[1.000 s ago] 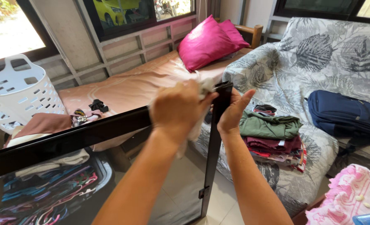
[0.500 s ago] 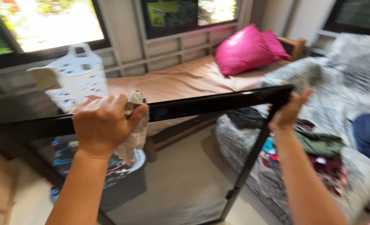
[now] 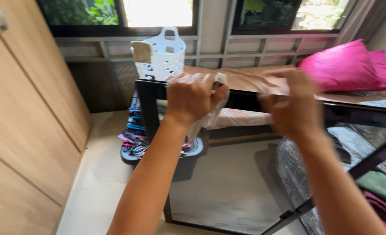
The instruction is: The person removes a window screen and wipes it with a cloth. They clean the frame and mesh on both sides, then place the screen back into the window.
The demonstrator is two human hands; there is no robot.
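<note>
A pale cloth [image 3: 214, 109] is being held by the left hand [image 3: 193, 98], which is closed tightly around it, and it is being pressed against the top bar of a black frame [image 3: 151, 102], near the left corner of it. The cloth is bunched inside the fist and its loose end is hanging down behind the bar, so it seems that the bar is being wiped. The left forearm is being stretched forward and upward from the lower edge of the view, with the wrist straight and the knuckles turned up.

The right hand [image 3: 293, 106] is being held further right along the same bar. It is blurred, so it cannot be told whether the bar is being gripped or only touched; most likely the frame is being steadied by it. The right arm is coming in from the lower right corner, slightly bent.

Behind the frame, a white laundry basket [image 3: 162, 54] is standing on a bed with a brown sheet [image 3: 245, 78], and pink pillows [image 3: 345, 65] are lying at the right end. A dark tub of coloured hangers [image 3: 134, 137] is resting on the floor below the left corner of the frame. Folded clothes [image 3: 382, 187] are being kept at the right edge, and a wooden wardrobe [image 3: 27, 130] is standing at the left.
</note>
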